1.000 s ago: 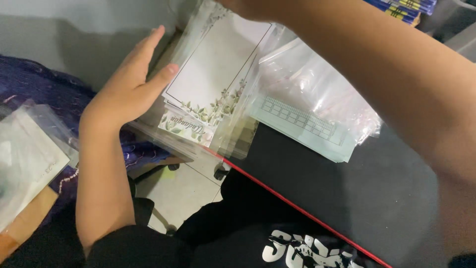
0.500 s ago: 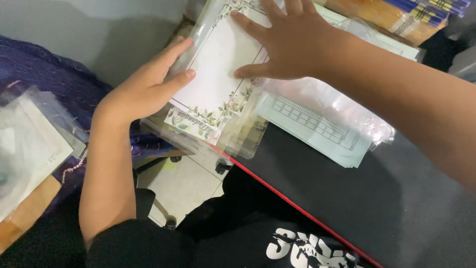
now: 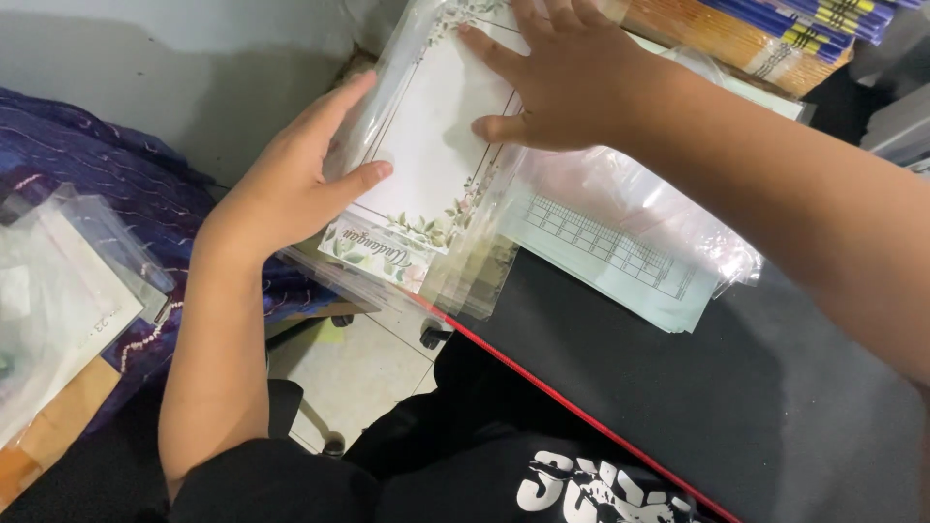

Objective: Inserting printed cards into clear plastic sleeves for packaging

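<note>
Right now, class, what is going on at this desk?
A person is handling a white card with a leafy floral border that sits in a clear plastic sleeve. The left hand steadies the card's left edge, thumb on its face, while the right hand presses flat on top. The card lies at the corner of a black desk with a red edge. Beside it lies a pile of clear bags with pale printed sheets.
</note>
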